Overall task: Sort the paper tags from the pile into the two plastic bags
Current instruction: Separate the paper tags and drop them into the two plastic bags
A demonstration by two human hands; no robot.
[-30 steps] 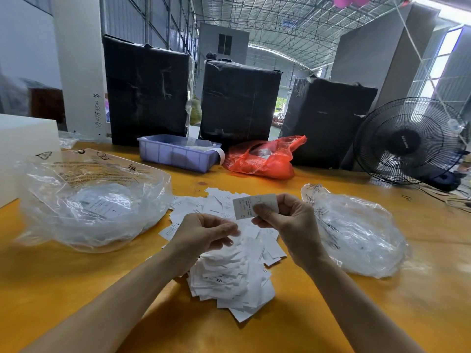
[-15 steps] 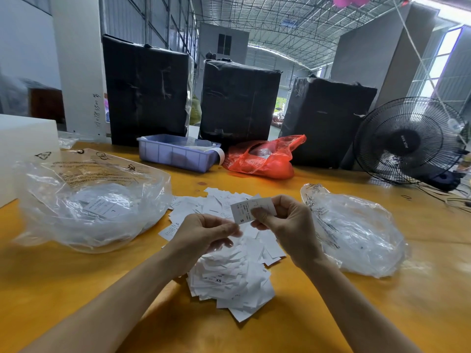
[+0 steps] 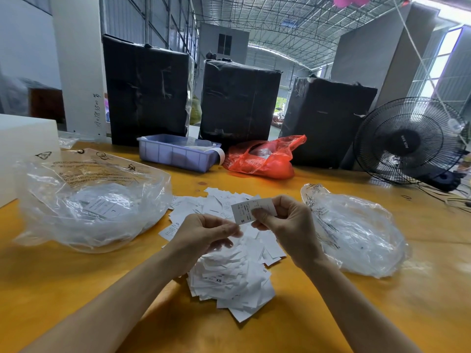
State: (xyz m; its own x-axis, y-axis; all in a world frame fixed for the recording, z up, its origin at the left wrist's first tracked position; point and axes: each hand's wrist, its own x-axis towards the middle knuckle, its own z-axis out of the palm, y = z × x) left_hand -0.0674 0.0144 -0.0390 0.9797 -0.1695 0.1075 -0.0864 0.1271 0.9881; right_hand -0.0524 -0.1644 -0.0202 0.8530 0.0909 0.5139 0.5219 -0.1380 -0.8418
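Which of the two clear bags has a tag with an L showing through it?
The larger clear plastic bag by the left hand, with brown warning print; the white L tag shows through it. The smaller right bag shows no readable tag.

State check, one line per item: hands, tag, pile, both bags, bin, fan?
right hand: pinches the tag
tag: held up, S showing
left hand: fingers curled, touching the tag's lower edge
pile: loose on table
left bag: open, tags inside
right bag: lying crumpled
bin: uncovered
fan: cannot tell
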